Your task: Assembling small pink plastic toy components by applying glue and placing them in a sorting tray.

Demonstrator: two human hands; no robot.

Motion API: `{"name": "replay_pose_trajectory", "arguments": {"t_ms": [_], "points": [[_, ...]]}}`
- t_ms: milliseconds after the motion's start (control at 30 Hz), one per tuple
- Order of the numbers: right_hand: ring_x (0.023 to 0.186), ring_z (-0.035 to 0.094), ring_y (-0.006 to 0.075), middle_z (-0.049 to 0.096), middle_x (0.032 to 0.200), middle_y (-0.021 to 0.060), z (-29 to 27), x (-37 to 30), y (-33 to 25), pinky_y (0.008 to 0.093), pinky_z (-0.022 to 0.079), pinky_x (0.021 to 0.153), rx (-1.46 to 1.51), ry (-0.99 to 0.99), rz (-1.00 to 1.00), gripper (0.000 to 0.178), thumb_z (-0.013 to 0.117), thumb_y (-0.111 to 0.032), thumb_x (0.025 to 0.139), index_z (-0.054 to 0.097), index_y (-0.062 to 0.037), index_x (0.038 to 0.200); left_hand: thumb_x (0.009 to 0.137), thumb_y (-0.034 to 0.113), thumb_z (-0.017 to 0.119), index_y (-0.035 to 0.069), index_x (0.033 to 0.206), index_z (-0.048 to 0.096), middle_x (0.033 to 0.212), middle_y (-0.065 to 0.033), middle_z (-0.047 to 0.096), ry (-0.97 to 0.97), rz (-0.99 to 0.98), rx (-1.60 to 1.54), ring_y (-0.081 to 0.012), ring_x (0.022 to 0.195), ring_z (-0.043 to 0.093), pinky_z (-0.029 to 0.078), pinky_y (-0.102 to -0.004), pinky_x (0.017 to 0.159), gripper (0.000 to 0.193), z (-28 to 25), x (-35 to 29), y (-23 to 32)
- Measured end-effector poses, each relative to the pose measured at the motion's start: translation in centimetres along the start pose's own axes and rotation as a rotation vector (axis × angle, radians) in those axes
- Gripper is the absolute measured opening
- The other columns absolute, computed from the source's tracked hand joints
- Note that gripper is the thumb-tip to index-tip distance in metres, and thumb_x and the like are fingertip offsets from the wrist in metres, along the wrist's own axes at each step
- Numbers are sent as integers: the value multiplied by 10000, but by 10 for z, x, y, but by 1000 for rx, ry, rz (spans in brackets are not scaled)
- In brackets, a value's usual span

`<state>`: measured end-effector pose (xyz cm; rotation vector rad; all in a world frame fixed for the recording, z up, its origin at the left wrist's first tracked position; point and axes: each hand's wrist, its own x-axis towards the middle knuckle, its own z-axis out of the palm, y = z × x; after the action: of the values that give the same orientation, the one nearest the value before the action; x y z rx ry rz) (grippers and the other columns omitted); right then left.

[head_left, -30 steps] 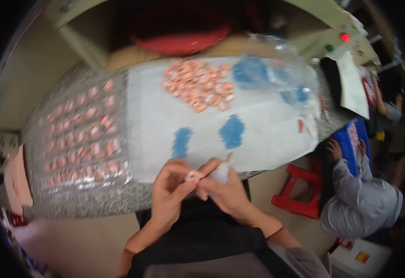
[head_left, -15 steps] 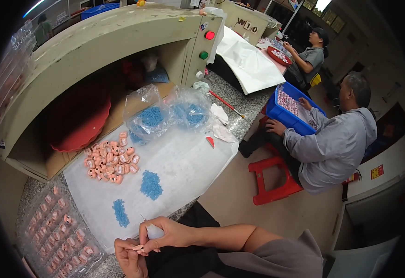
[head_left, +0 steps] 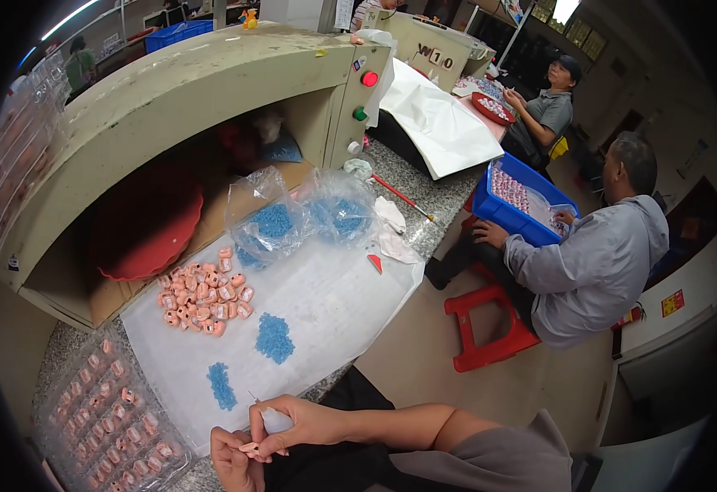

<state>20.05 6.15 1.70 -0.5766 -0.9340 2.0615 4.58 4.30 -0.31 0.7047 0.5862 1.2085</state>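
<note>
At the bottom of the view, my left hand (head_left: 231,459) pinches a small pink piece (head_left: 249,449), partly covered by the fingers. My right hand (head_left: 311,421) is wrapped round a small white squeeze bottle (head_left: 276,421) with a thin needle tip pointing up and left; its thumb and finger meet the pink piece. Just beyond the hands, two patches of small blue translucent pieces (head_left: 275,338) lie on a white paper sheet (head_left: 330,307). Farther left on the paper is a heap of pink moulded pieces (head_left: 203,297). To my left, a clear plastic tray (head_left: 180,469) holds rows of similar pink pieces.
A beige arched machine (head_left: 211,78) with a red scalloped tray (head_left: 149,238) inside stands behind the paper. Open plastic bags (head_left: 252,193) contain blue pieces. A brush (head_left: 404,197) lies at right. One seated person holds a blue bin (head_left: 518,211) near a red stool (head_left: 490,324).
The view has shifted slightly, so the bench things sit a little lower and farther right. Both hands keep their holds. The seated person's far hand has moved within the blue bin.
</note>
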Motion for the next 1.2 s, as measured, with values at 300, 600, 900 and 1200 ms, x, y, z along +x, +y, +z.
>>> {"name": "replay_pose_trajectory", "arguments": {"t_ms": [300,600,900,1200], "points": [[572,461,73,519,676,48,-2,0,1,180,367,491,-35,14,-19,150,595,-112,730,489,-5,740,796,176,528,25,801,401,713,-88,489,2,-33,94,-139,626,469,398,-241,589,197,3,-6,9],[578,464,73,525,682,50,3,0,1,178,365,488,-16,-35,-47,139,588,-106,734,494,-5,745,790,165,537,21,805,400,714,-88,489,-35,39,152,-136,617,466,395,-235,574,199,-4,-9,8],[569,457,74,524,690,54,5,2,7,178,363,492,54,2,-32,151,597,-113,728,494,-3,746,796,154,528,20,804,400,696,-76,477,107,35,151,-135,600,460,393,-235,553,186,6,-14,7],[563,447,74,508,693,49,9,1,0,182,364,494,3,-25,-10,153,600,-111,724,492,-5,743,795,141,529,21,802,411,700,-80,488,-31,123,169,-133,600,465,404,-232,564,169,1,-12,11]]}}
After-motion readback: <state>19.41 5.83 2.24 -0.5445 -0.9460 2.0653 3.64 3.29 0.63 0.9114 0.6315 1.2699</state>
